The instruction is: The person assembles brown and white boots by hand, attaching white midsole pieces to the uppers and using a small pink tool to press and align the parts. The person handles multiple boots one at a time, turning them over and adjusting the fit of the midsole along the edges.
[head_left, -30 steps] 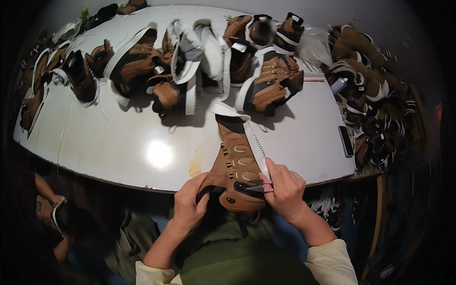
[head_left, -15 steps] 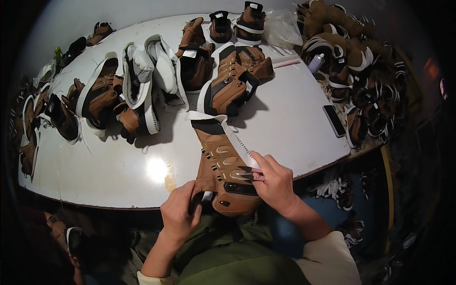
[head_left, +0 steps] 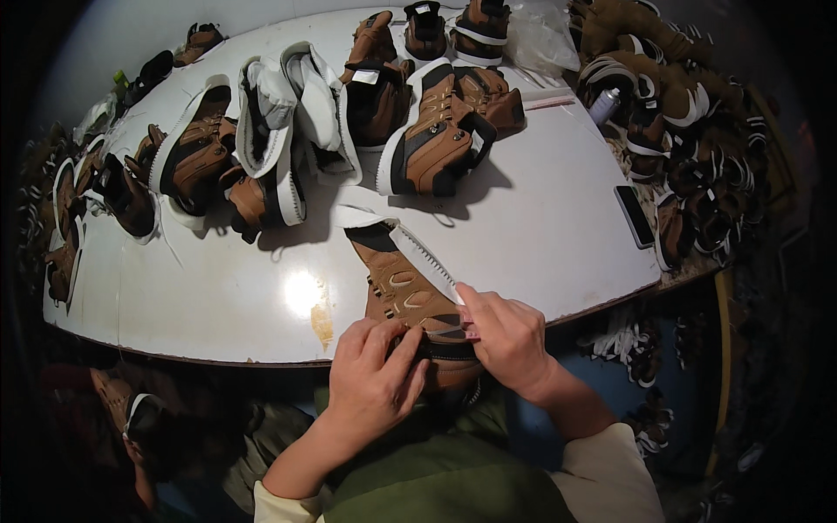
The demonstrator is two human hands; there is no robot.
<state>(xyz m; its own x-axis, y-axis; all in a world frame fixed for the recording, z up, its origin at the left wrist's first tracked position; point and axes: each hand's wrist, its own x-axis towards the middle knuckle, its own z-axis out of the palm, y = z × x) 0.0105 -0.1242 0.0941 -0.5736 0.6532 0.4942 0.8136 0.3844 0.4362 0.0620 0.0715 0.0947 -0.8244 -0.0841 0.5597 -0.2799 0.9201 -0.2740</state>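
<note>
As the head view showed, the right hand [head_left: 510, 344] grasped pink-handled snips [head_left: 449, 332], blades over the side of a brown shoe [head_left: 401, 261]; the left hand [head_left: 373, 370] lay on that shoe with bent fingers, though whether it gripped I cannot tell; the shoe slanted across the near edge of the desk [head_left: 558, 244]; beyond it, another shoe [head_left: 377, 113] bore a white label [head_left: 364, 77], its print too small to read.
</note>
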